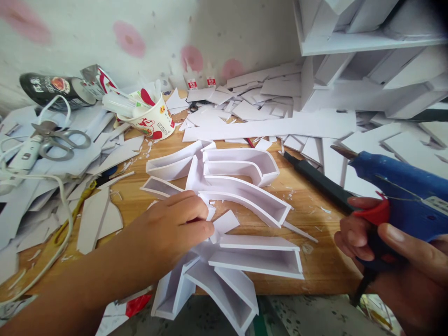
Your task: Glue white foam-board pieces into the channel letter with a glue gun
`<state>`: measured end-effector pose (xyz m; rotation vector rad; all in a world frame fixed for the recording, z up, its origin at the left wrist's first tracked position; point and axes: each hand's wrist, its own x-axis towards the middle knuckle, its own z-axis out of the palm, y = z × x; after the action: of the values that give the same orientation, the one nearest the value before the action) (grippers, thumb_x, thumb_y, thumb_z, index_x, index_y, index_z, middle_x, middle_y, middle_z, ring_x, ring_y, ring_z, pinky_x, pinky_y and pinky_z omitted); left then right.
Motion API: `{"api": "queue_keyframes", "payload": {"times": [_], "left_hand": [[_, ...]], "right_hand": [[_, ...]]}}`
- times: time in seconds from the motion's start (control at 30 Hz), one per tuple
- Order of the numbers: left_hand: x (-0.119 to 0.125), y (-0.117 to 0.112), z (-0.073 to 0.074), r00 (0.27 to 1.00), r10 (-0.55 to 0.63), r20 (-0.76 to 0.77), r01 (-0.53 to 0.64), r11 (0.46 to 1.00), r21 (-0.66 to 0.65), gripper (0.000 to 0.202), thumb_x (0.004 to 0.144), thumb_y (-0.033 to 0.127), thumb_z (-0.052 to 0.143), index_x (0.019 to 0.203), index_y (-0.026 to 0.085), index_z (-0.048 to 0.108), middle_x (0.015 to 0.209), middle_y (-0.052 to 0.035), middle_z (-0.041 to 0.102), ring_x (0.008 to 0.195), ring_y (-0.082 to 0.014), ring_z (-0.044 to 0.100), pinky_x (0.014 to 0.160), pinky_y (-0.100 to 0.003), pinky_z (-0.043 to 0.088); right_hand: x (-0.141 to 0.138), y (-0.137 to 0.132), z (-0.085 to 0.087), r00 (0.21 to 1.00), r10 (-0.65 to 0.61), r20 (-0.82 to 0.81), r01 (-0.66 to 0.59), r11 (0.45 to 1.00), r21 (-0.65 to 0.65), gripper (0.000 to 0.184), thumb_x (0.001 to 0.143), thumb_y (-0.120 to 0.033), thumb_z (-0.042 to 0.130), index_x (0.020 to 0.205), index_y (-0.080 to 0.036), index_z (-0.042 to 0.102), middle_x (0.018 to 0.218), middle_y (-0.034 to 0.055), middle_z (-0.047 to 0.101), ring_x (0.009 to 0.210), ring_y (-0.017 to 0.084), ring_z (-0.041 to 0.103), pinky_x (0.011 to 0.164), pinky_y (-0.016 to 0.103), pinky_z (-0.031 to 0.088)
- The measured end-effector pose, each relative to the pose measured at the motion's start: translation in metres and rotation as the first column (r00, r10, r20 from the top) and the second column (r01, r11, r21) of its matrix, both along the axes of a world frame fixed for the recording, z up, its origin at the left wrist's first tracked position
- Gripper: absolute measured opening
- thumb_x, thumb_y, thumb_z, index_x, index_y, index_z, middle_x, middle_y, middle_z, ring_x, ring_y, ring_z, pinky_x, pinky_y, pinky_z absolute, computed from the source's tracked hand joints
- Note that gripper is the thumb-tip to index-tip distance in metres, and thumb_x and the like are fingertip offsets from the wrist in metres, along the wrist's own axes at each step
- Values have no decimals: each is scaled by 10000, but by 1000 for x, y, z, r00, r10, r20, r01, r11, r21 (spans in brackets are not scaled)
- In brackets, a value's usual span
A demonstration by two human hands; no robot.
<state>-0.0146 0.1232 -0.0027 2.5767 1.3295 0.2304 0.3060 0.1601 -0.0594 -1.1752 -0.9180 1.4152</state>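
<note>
A white foam-board structure (241,186) made of walled channel shapes lies on the wooden table (322,261). My left hand (171,228) presses down on its middle, fingertips pinching a small white piece. My right hand (392,266) grips a blue hot glue gun (399,186) with a red trigger, held to the right of the structure, its metal nozzle pointing left and away from the board. One finger rests on the trigger.
A black utility knife (315,179) lies beside the glue gun. Scissors (59,137), a white cable (52,205), a paper cup (154,123) and a dark can (56,88) sit at the left. White offcuts (273,112) cover the back. White foam-board shelving (367,56) stands at the right.
</note>
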Motion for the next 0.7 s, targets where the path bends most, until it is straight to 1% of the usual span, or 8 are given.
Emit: {"api": "queue_keyframes", "payload": {"times": [0.1, 0.17, 0.23, 0.33, 0.4, 0.57, 0.7], "left_hand": [[0, 1, 4, 997, -69, -19, 69, 998, 3, 205, 941, 136, 423, 892, 179, 617, 850, -36, 559, 782, -165, 483, 714, -287, 385], [-1, 2, 6, 993, -114, -19, 115, 993, 40, 240, 946, 119, 389, 924, 176, 621, 868, -44, 580, 808, -177, 492, 766, -309, 404], [-1, 3, 7, 990, -141, -28, 143, 985, 91, 272, 946, 106, 359, 931, 180, 620, 893, -48, 605, 838, -189, 513, 782, -326, 422], [-1, 4, 9, 988, -153, -28, 155, 978, 141, 293, 951, 107, 337, 919, 195, 615, 884, -40, 631, 830, -187, 545, 744, -328, 447], [0, 4, 11, 988, -152, -25, 154, 976, 152, 302, 958, 110, 331, 912, 202, 615, 867, -31, 640, 816, -179, 555, 746, -326, 459], [3, 4, 13, 987, -152, -52, 159, 975, 153, 303, 965, 123, 342, 929, 199, 633, 865, -29, 654, 819, -175, 559, 778, -326, 463], [4, 6, 12, 984, -161, -70, 169, 976, 137, 341, 954, 108, 328, 942, 197, 656, 853, -38, 655, 808, -182, 551, 792, -334, 465]], "right_hand": [[0, 0, -1, 1000, 9, 11, -9, 1000, 4, 211, 720, -265, 678, 925, -212, 688, 586, 28, 563, 476, 170, 504, 397, 280, 378], [0, 0, -1, 1000, 4, 1, -4, 1000, 22, 221, 702, -263, 694, 915, -208, 689, 573, 25, 554, 460, 163, 496, 393, 276, 373], [-1, 1, 0, 1000, -4, 0, 4, 1000, 25, 224, 690, -260, 706, 906, -206, 691, 576, 26, 555, 451, 157, 484, 391, 275, 373], [-3, 2, 1, 1000, -1, 30, 1, 1000, 0, 220, 705, -260, 693, 918, -204, 695, 573, 31, 558, 463, 157, 485, 400, 269, 375], [-3, 4, 2, 999, 0, 42, 0, 1000, 6, 233, 713, -268, 680, 936, -202, 698, 563, 34, 558, 465, 159, 490, 398, 263, 372], [-2, 5, 0, 1000, -7, 9, 7, 1000, 5, 233, 708, -283, 697, 932, -219, 695, 561, 24, 544, 451, 154, 481, 385, 260, 359], [-3, 0, 0, 999, -14, 40, 15, 1000, -26, 256, 719, -301, 686, 957, -208, 684, 562, 30, 548, 471, 157, 487, 393, 253, 369]]}}
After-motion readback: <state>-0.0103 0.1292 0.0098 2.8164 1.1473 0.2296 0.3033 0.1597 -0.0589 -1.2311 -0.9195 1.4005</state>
